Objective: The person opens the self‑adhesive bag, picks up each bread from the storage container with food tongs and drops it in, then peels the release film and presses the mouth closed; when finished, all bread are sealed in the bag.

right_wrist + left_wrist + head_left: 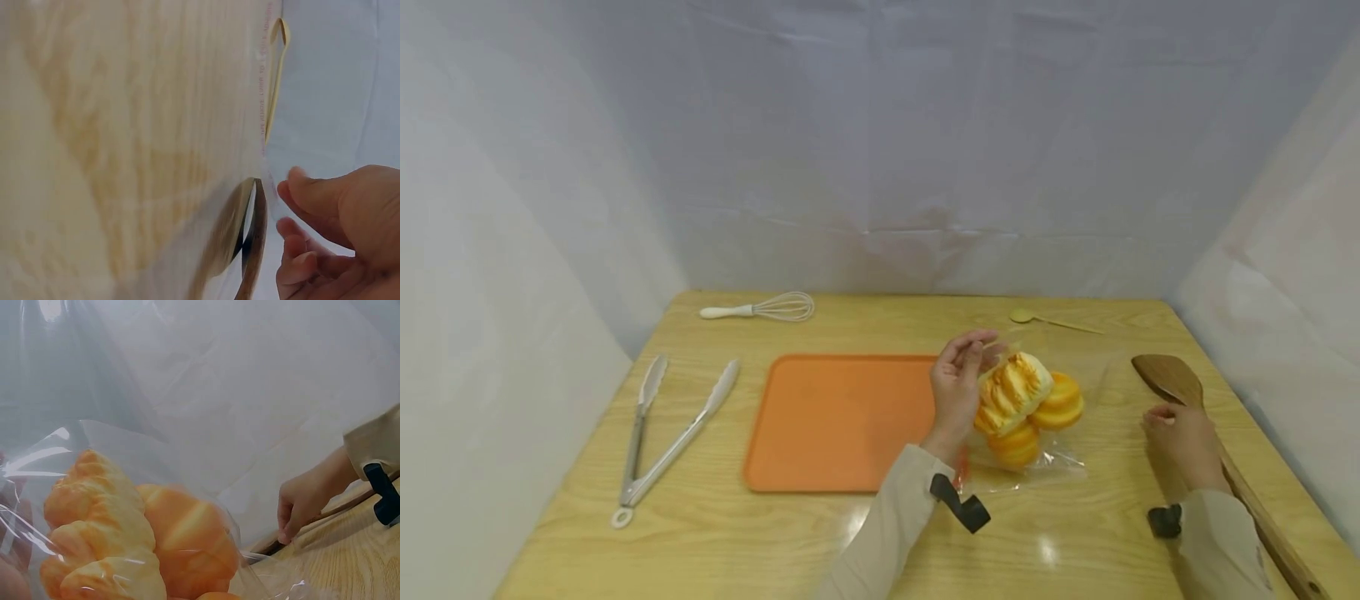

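My left hand (955,387) grips the left side of a clear plastic bag (1060,468), raised over the right end of an orange tray. Inside the bag are a ridged bread loaf (1015,392) and two round orange-yellow buns (1058,402). In the left wrist view, the loaf (103,531) fills the near side, under shiny film. My right hand (1183,442) is at the right, with thumb and forefinger pinched together at the bag's thin, nearly invisible edge. The right wrist view shows red print on the film beside the fingers (312,194).
The orange tray (842,425) lies in the middle of the wooden table. Open metal tongs (662,454) lie on the left, a whisk (760,308) and a small yellow spoon (1052,321) at the back. A long wooden spatula (1255,492) runs under the right arm.
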The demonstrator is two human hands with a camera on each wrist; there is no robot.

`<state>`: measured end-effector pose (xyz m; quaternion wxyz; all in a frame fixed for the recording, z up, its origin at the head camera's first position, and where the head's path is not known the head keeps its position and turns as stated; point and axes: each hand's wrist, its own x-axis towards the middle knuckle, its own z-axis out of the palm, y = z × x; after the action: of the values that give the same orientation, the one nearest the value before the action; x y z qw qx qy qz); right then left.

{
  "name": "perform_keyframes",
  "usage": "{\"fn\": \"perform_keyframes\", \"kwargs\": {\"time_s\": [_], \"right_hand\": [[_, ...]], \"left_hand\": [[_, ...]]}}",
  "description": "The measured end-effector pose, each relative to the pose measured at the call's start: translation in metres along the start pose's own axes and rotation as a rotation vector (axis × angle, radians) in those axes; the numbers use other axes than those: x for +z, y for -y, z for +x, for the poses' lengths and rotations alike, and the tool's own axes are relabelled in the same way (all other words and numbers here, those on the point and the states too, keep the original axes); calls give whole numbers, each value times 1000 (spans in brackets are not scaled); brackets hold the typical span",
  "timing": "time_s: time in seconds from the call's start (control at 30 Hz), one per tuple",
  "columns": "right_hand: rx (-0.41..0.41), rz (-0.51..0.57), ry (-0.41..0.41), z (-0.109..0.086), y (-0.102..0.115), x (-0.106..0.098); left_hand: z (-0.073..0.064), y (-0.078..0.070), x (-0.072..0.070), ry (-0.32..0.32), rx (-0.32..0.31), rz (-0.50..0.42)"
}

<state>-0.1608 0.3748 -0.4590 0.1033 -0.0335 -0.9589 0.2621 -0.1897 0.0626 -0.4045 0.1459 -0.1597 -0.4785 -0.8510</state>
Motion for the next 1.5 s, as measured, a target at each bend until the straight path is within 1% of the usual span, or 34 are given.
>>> {"fn": "perform_keyframes", "kwargs": {"time_s": [0.13,0.23,0.3,0.33,0.4,0.47,0.53,0.57,0.6,0.67,0.7,0.73,0.8,0.87,0.93,1.0,1.03,1.1,1.2,1.23,1.37,1.43,1.5], "right_hand": [[-55,2,-97,1,5,-2],[-93,16,-194,2,15,-8],[-97,40,-234,2,24,-13],[-84,68,-239,2,30,-16],[-75,186,-224,3,44,-22],[-93,343,-182,3,57,-27],[-133,551,-110,4,69,-31],[-170,651,-77,5,74,-31],[-207,744,-45,6,78,-31],[-252,901,-8,7,86,-30],[-267,967,-4,8,89,-29],[-276,1013,-16,8,92,-28],[-277,1094,-59,7,96,-26],[-266,1135,-126,6,99,-26],[-251,1128,-184,4,101,-28],[-234,1113,-214,3,101,-31],[-235,1083,-215,2,101,-33],[-247,1035,-197,0,99,-35],[-296,1028,-143,-1,96,-35],[-320,1035,-126,-1,95,-34],[-394,1127,-60,1,91,-32],[-403,1143,-27,1,90,-33],[-383,1132,-4,0,88,-35]], "left_hand": [[0,0,0,3,-3,-10],[-1,-1,0,-5,-8,-6],[-1,-2,0,-8,-13,0],[-1,-3,1,-7,-16,-1],[-1,-3,1,-1,-16,-2],[-1,-2,1,4,-11,-9],[-1,-1,1,10,-5,-20],[-1,-1,1,13,-2,-24],[-1,-1,1,17,1,-29],[-1,-1,1,27,7,-34],[-1,-1,1,34,7,-34],[-1,-1,1,39,4,-36],[-1,-2,0,45,-8,-37],[-1,-5,-1,44,-27,-26],[-1,-7,-1,48,-51,-10],[0,-8,-3,65,-72,25],[0,-9,-4,75,-85,35],[1,-8,-7,103,-118,53],[3,-7,-13,162,-165,76],[4,-6,-16,183,-172,77],[12,-8,-27,292,-183,105],[17,-11,-32,349,-193,120],[22,-15,-36,407,-209,156]]}}
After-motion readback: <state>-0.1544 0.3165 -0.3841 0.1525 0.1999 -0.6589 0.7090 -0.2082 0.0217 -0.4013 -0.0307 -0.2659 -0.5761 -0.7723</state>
